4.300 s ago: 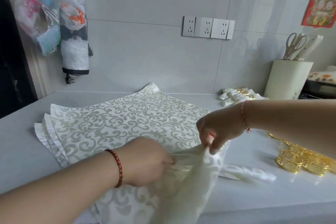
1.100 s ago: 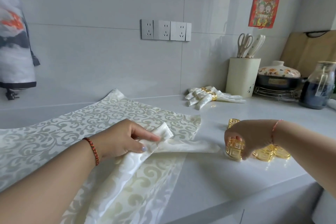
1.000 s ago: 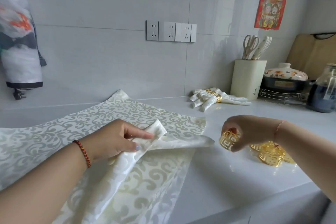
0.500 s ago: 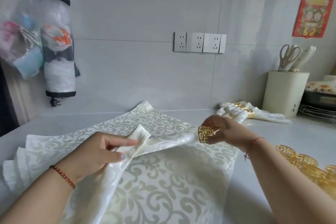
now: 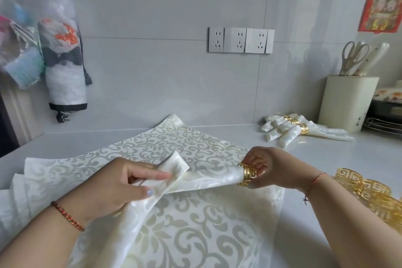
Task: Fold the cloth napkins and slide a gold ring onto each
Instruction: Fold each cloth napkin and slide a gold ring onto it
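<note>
Head view: the gold ring (image 5: 247, 174) sits on the tip of the folded napkin (image 5: 208, 178), above the flat napkins near the table's front edge. Keep the roll taut and narrow while sliding. Left hand (image 5: 121, 183) pinches the napkin; right hand (image 5: 264, 167) pinches the ring.

1 head view, close, facing down over counter (image 5: 326, 159)

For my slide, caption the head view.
Right hand slips gold ring onto rolled napkin held by left hand.
</note>
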